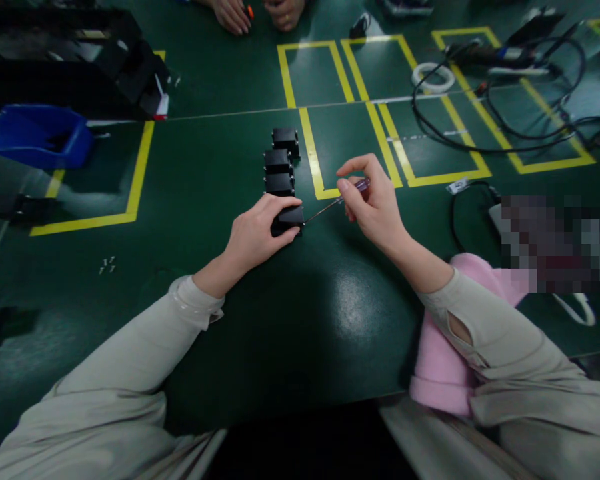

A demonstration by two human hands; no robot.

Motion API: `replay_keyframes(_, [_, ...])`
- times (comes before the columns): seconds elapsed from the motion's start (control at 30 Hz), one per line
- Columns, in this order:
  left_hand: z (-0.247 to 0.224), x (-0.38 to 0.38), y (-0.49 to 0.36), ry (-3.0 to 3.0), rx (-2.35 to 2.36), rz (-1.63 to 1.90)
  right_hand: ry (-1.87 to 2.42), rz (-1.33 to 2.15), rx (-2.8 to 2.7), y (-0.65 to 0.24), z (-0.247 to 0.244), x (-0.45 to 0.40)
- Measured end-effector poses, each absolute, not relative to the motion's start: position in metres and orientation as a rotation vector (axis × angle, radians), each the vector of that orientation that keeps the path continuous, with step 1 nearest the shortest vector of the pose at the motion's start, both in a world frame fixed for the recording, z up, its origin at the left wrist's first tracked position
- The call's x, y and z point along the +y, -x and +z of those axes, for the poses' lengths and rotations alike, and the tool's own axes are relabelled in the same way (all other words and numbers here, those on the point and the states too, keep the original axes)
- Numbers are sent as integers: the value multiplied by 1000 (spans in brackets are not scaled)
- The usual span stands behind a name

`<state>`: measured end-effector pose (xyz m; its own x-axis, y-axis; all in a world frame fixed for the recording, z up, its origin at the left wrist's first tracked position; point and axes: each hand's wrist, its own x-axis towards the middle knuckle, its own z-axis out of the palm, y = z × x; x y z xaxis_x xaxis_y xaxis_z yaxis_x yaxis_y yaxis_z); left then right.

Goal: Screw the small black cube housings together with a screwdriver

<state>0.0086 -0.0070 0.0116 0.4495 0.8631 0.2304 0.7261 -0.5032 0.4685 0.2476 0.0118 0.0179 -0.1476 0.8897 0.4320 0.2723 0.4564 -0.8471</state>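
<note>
My left hand (260,230) is closed around a small black box-shaped part (291,216), the nearest in a row on the green table. Thumb and fingers grip its two sides. In my right hand (373,200) is a screwdriver (363,185), its purple handle pinched between thumb and fingers. The thin shaft slants down to the left, its tip at a small screw on the right side of the held part. Beyond my left hand, similar black parts (279,183) stand in line, with small shiny screws on their edges.
Loose screws (108,265) lie at the left. A blue bin (40,137) stands by black equipment (80,67). Cables (430,130) and a white tape ring (433,78) are at the right back. Pink cloth (443,360) lies under my right forearm. Another person's hands (233,15) rest across the table.
</note>
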Motion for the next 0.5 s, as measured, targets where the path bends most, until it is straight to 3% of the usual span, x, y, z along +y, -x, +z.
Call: replay_keyframes(0.5, [12,-7,-8,-2399,1357,641,1009,760,-1673,-247,21,10])
